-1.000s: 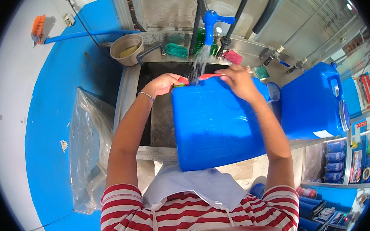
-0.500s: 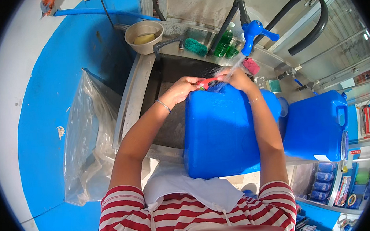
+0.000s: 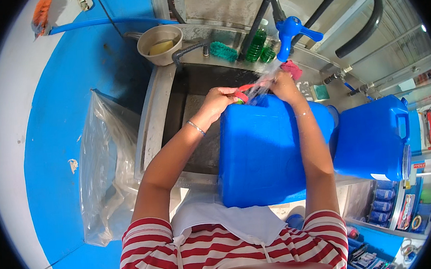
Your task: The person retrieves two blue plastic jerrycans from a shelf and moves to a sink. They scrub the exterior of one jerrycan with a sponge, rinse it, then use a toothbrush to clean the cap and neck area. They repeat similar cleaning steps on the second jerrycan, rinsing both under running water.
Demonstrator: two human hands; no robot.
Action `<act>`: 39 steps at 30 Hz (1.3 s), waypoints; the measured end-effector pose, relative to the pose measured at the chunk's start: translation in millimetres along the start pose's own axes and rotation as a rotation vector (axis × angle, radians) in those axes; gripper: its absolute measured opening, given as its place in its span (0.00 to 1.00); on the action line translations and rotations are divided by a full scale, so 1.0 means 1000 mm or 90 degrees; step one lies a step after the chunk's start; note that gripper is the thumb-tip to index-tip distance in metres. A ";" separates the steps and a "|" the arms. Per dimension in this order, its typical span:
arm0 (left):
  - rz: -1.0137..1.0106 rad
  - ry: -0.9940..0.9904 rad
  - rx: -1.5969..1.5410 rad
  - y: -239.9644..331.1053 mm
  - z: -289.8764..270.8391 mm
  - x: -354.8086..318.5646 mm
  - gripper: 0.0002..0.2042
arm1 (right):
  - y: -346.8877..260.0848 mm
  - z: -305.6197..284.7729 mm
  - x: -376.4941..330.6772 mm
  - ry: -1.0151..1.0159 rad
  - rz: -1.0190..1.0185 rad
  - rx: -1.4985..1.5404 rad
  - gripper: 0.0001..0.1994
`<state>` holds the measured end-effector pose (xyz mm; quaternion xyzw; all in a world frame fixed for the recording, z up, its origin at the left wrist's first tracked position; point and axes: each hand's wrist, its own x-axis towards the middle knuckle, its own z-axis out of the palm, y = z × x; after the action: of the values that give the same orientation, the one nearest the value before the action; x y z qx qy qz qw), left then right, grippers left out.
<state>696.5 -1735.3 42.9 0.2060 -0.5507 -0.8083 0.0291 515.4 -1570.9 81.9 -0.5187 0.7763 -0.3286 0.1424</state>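
Observation:
My left hand point(image 3: 218, 102) is closed on one end of a red strip point(image 3: 245, 89) with a bit of bright green by the fingertips. My right hand point(image 3: 285, 87) is closed at the strip's other end, its fingers partly hidden by falling water. Water from the blue-handled tap point(image 3: 285, 50) splashes over the strip. Just below my hands a large blue jug point(image 3: 261, 154) rests at the sink's front edge, between my forearms; its top is partly hidden by my right hand and the spray.
The metal sink point(image 3: 145, 151) lies behind the jug. A beige dipper point(image 3: 147, 52) with a yellow sponge, a teal scrubber point(image 3: 223, 51), green bottles point(image 3: 256, 44) and a pink cloth point(image 3: 292, 69) line its back ledge. Another blue jug point(image 3: 369, 142) stands right; a clear plastic bag point(image 3: 106, 170) hangs left.
My hands have moved slightly apart, my right hand up towards the tap, with the red strip stretched between them. The whole view has shifted slightly.

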 end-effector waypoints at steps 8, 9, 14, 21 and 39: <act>-0.014 -0.137 0.037 -0.005 0.018 0.016 0.16 | 0.006 -0.023 -0.023 0.116 0.051 -0.121 0.07; -0.040 -0.174 0.009 -0.005 0.017 0.020 0.16 | 0.007 -0.025 -0.025 0.037 0.019 -0.094 0.07; -0.198 -0.384 -0.173 0.001 -0.001 0.044 0.18 | 0.011 -0.027 -0.033 0.025 0.086 -0.066 0.06; -0.183 -0.347 -0.023 -0.007 -0.003 0.058 0.19 | 0.017 -0.035 -0.036 0.137 0.089 -0.302 0.07; -0.148 -0.268 -0.140 0.002 0.014 0.023 0.18 | 0.016 -0.029 -0.040 0.052 0.066 -0.024 0.07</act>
<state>670.1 -1730.3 41.8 0.0904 -0.4260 -0.8865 -0.1568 504.4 -1520.8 87.6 -0.4665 0.8133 -0.3270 0.1179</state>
